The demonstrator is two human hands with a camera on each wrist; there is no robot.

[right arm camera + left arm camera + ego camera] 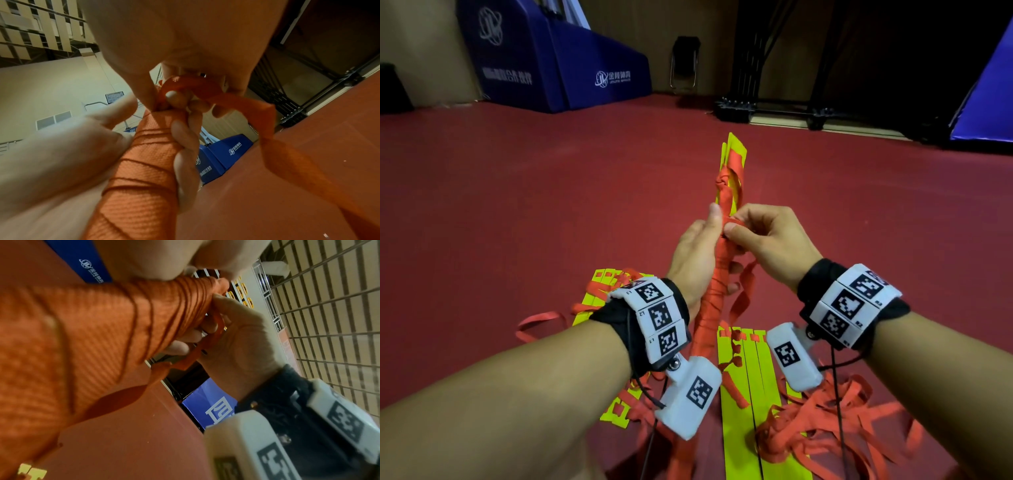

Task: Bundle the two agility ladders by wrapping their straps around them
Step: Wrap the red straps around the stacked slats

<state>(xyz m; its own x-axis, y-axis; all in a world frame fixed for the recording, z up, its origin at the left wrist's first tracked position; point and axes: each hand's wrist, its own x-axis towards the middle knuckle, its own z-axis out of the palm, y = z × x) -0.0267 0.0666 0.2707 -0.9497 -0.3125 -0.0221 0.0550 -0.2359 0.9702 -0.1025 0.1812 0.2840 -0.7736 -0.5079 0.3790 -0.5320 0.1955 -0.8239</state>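
Yellow ladders (748, 370), red-orange straps (710, 308), maroon floor (517, 192)

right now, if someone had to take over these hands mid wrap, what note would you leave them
Left hand: grips the raised ladder bundle and holds it tilted above the floor.
Right hand: pinches the red strap at the top of the wrapped section.
Done: strap coils cover the bundle's middle; the yellow rung ends remain bare beyond the hands.
Left: finish and secure this wrap. The second ladder lies loose on the red floor with tangled straps beside it, not yet bundled.
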